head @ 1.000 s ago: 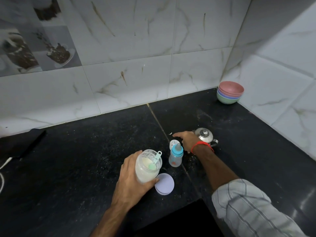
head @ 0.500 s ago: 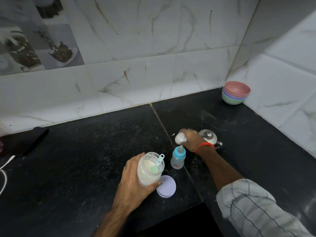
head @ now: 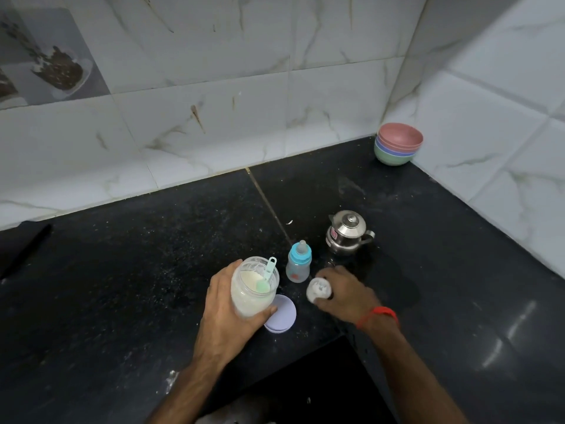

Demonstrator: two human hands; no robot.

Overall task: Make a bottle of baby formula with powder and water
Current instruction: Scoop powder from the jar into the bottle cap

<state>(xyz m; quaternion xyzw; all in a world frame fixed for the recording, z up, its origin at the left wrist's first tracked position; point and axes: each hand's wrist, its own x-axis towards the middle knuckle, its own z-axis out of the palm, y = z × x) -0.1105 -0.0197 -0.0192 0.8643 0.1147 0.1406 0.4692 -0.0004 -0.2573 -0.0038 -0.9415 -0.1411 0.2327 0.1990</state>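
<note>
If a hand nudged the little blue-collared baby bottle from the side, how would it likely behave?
The baby bottle looks clear and empty, so it is probably light and would slide or tip easily. It stands upright, tall for its narrow base, topped by collar and teat, so a high push would likely topple it. Lying down, its round body would probably roll on the smooth counter.

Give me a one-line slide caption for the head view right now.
Left hand grips the open powder jar with scoop; right hand holds the clear cap beside the baby bottle.
</note>
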